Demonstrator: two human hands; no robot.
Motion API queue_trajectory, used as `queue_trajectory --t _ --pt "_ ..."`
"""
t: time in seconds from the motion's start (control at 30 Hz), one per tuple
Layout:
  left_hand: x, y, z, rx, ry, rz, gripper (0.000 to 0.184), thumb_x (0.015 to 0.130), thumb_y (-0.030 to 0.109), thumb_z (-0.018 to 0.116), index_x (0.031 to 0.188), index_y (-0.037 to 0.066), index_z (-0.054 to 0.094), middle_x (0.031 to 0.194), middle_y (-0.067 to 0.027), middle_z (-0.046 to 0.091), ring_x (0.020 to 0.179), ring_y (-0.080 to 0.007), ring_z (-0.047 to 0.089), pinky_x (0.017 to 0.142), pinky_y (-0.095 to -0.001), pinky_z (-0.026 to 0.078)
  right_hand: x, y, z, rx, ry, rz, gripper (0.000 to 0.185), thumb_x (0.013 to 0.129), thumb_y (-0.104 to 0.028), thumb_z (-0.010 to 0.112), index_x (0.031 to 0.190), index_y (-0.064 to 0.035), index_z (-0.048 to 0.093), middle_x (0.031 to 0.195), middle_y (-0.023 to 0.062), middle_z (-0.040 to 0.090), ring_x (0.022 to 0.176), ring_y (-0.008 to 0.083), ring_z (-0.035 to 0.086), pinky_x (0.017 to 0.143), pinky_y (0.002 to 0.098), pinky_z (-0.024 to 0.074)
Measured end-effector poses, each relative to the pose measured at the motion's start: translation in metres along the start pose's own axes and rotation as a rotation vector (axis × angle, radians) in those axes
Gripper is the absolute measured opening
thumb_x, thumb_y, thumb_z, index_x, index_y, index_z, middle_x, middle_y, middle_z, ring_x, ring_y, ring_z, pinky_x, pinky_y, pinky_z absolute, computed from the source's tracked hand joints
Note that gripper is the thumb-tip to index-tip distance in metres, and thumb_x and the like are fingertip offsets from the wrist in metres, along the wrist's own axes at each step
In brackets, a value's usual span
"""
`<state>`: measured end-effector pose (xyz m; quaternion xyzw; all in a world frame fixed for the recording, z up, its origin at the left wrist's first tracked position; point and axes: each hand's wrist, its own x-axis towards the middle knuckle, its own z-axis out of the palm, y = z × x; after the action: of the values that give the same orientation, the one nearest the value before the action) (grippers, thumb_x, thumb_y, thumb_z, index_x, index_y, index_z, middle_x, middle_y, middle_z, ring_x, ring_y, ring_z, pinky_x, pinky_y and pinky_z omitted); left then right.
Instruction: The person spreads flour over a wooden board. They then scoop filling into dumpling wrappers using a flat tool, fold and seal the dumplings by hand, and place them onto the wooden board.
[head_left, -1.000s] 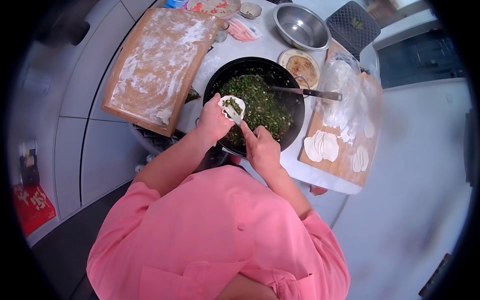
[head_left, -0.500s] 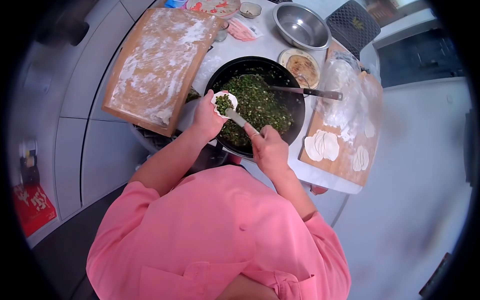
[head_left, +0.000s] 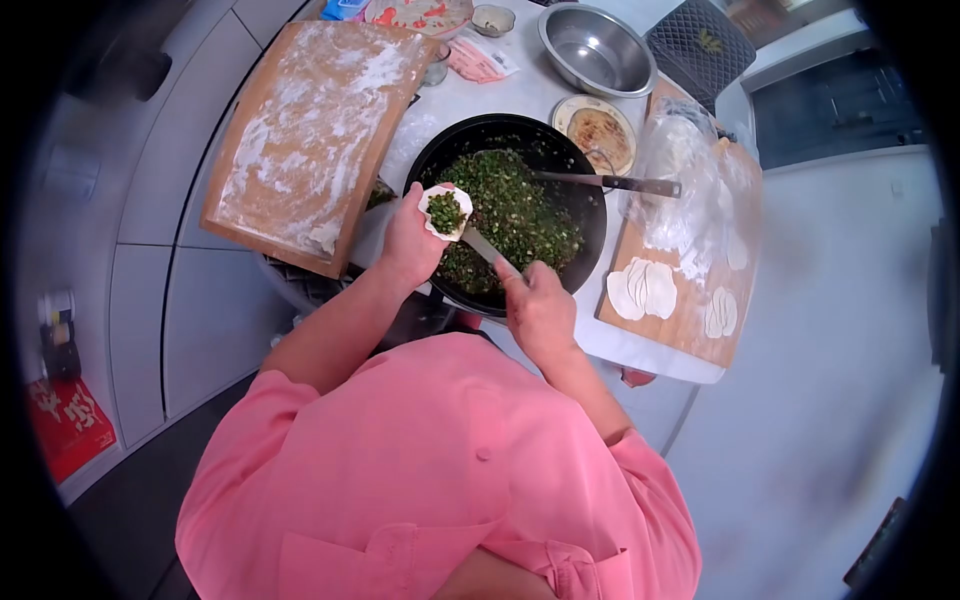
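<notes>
A round white dough wrapper (head_left: 460, 231) with a mound of chopped green filling (head_left: 443, 212) on it rests in my left hand (head_left: 410, 240), over the left side of a large black pan. My right hand (head_left: 541, 310) is closed around a flat metal spatula (head_left: 488, 248), whose tip is beside the wrapper's lower right edge. The black pan (head_left: 592, 215) holds a lot of the same green filling. A dark-handled utensil (head_left: 645, 186) lies across the pan's right rim.
On the left is a floured wooden board (head_left: 300, 130). A second board (head_left: 655, 333) at the right holds stacked wrappers (head_left: 642, 289) and a plastic bag (head_left: 680, 165). Behind the pan stand a plate with a flatbread (head_left: 600, 136) and a steel bowl (head_left: 598, 50).
The filling has gathered into a mound in the wrapper. The spatula has moved off the wrapper, down and to the right. The wrapper has shifted slightly left.
</notes>
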<state>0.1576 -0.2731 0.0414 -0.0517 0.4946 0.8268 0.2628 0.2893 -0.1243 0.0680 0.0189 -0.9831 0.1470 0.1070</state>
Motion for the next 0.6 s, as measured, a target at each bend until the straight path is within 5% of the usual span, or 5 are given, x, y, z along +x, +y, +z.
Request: queue_trajectory --t 0.43,0.53,0.57,0.6 --pt "0.011 -0.001 -0.014 -0.167 -0.001 0.007 0.044 0.096 0.034 0.029 0.113 0.0 0.051 0.116 -0.0152 0.053 0.11 -0.0288 0.05 0.095 -0.0468 0.037 -0.022 0.016 0.016 -0.092 -0.042 0.124 0.035 0.074 -0.006 0.059 0.107 -0.0147 0.064 0.068 0.0053 0.042 0.061 0.0217 0.049 0.044 0.0351 0.0393" --pt "0.005 0.01 -0.009 -0.248 -0.072 -0.067 0.045 0.096 0.035 0.028 0.114 0.001 0.051 0.116 -0.0162 0.053 0.109 -0.0309 0.05 0.094 -0.0488 0.038 -0.022 0.023 0.025 -0.154 -0.073 0.158 0.03 0.074 -0.007 0.06 0.104 -0.0112 0.064 0.075 0.0067 0.046 0.069 0.0233 0.05 0.052 0.0364 0.0423" --pt "0.002 0.019 -0.003 -0.423 -0.086 -0.251 0.034 0.086 0.016 0.046 0.115 -0.002 0.048 0.113 -0.0153 0.055 0.104 -0.0267 0.054 0.089 -0.0406 0.044 -0.02 0.024 0.026 -0.12 -0.083 0.121 0.031 0.073 -0.009 0.061 0.105 -0.0094 0.063 0.084 0.0091 0.049 0.076 0.026 0.051 0.06 0.0387 0.0429" --pt "-0.001 0.025 0.002 -0.596 -0.1 -0.435 0.044 0.076 -0.003 0.065 0.116 -0.004 0.045 0.11 -0.0144 0.057 0.099 -0.0225 0.058 0.085 -0.0324 0.05 -0.016 0.024 0.025 -0.088 -0.09 0.083 0.033 0.072 -0.011 0.063 0.105 -0.0076 0.061 0.093 0.0115 0.053 0.083 0.0287 0.052 0.068 0.0411 0.0435"
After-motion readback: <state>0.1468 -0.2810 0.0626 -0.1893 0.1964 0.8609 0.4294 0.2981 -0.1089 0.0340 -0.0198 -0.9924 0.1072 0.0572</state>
